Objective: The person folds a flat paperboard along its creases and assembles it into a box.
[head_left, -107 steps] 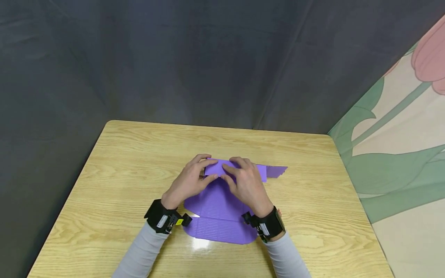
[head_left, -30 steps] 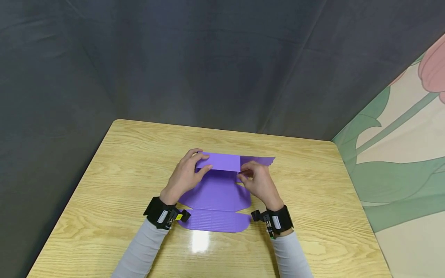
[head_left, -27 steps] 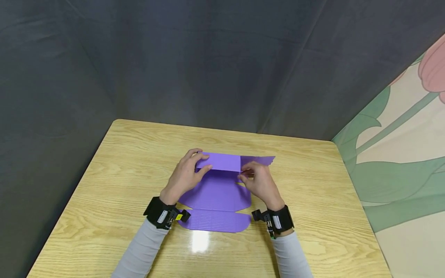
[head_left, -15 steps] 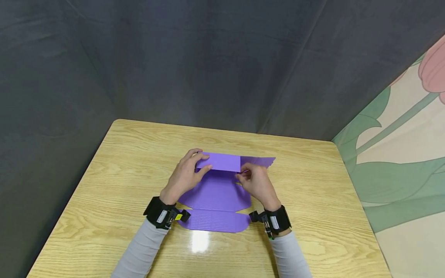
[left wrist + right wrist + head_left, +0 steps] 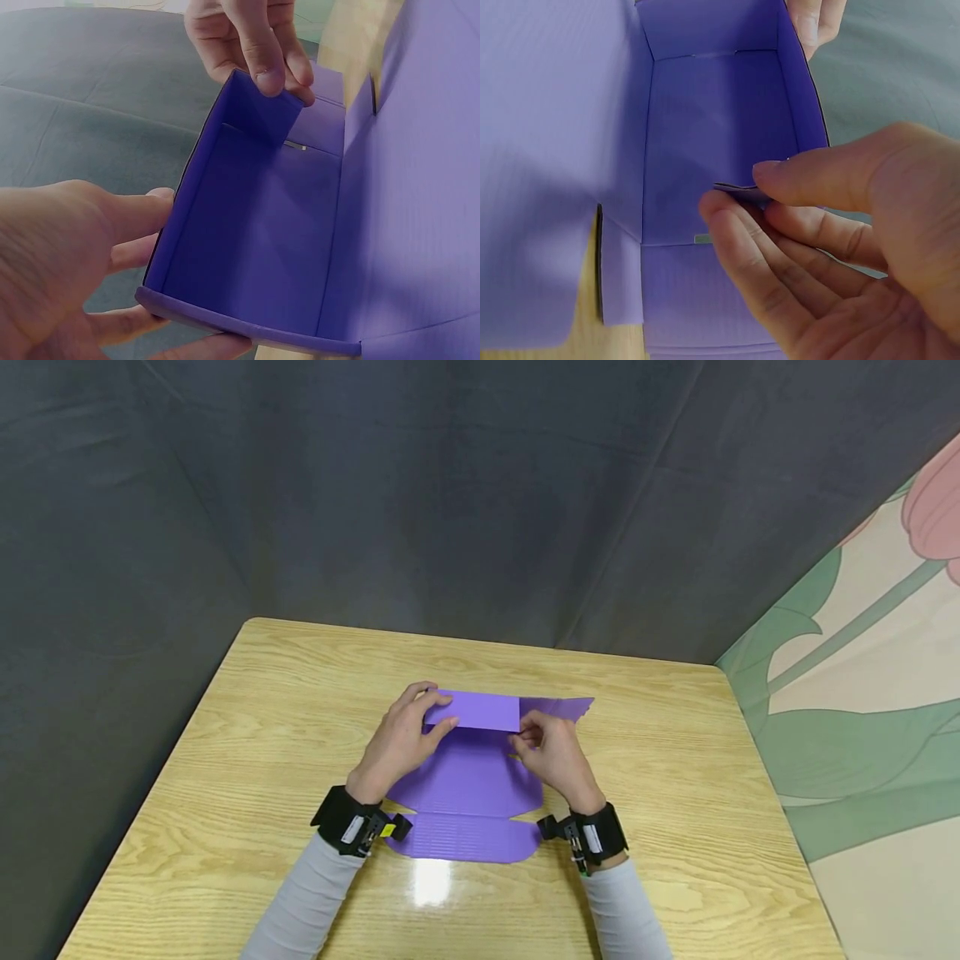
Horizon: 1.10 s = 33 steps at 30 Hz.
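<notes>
On my feed the right hand (image 5: 558, 762) had just gone from the upright panel (image 5: 482, 711) to pinching a small end flap (image 5: 251, 116), while the left hand (image 5: 399, 731) gripped the purple cardboard box's (image 5: 471, 777) other end on the worktop (image 5: 660, 777), so wall-folding, I reckoned.

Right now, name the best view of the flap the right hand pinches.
Left wrist: the flap shows its broad face below the right hand. The right wrist view shows mainly its pinched edge; in the head view it is mostly hidden.
</notes>
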Each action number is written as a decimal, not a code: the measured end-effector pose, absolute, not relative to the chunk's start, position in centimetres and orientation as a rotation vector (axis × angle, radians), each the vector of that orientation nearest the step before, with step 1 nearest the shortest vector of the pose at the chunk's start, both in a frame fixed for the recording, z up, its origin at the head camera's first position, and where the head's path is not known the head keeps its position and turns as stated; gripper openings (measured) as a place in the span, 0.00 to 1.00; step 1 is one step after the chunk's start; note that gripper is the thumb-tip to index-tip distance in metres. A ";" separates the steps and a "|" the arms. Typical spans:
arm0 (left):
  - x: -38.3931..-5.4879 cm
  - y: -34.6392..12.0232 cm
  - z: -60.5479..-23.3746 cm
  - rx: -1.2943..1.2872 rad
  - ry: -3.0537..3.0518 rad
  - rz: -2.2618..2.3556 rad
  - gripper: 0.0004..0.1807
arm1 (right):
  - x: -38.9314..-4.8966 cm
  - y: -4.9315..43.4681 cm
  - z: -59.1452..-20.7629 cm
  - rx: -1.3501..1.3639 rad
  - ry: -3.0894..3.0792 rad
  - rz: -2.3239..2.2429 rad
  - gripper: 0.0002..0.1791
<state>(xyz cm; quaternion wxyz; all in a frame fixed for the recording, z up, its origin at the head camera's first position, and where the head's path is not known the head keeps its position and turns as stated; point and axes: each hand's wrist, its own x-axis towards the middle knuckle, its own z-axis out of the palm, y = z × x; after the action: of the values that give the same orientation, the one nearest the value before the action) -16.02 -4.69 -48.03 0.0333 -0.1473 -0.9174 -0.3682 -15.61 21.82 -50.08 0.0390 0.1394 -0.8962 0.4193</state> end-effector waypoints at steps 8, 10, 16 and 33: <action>-15.9 -4.6 -48.1 -0.422 -2.817 -1.150 0.23 | -15.5 22.2 -49.8 0.426 -2.789 1.316 0.07; -15.9 -4.6 -48.2 -0.418 -2.819 -1.156 0.23 | -15.6 22.3 -49.8 0.429 -2.794 1.341 0.08; -15.9 -4.6 -48.1 -0.412 -2.821 -1.167 0.23 | -15.7 23.1 -49.5 0.457 -2.834 1.377 0.10; -16.0 -4.6 -48.2 -0.418 -2.821 -1.165 0.23 | -15.5 23.2 -50.0 0.204 -3.218 0.868 0.29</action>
<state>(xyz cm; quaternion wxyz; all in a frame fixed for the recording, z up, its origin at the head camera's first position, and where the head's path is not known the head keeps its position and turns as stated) -15.98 -4.59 -48.16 0.0306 -0.1357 -0.9153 -0.3779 -15.46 23.18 -50.01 -0.0989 0.0608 -0.9589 0.2588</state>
